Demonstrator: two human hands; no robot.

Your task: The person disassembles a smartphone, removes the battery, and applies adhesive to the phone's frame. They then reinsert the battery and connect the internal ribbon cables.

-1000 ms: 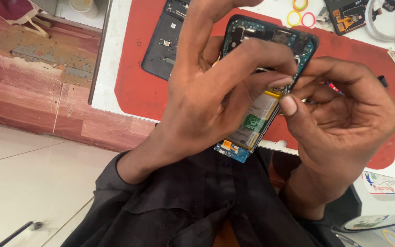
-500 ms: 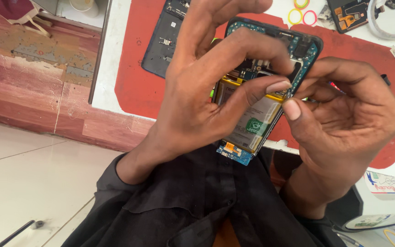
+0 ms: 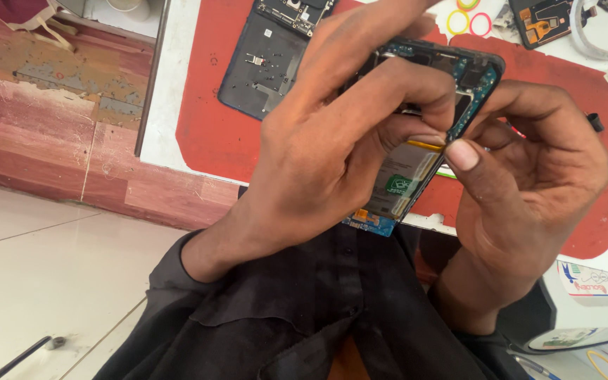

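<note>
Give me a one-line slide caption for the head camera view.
Both hands, left hand and right hand, hold an opened phone above a red mat.

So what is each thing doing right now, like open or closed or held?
Opened phone: back off, insides showing, held up between both hands.
Left hand: wrapped over the phone, fingertips pressing near its edge.
Right hand: thumb at the phone's right edge.
Second phone body: lying flat on the red mat, opened.
Red mat: flat on the white table.
Coloured rings: lying loose.
</note>
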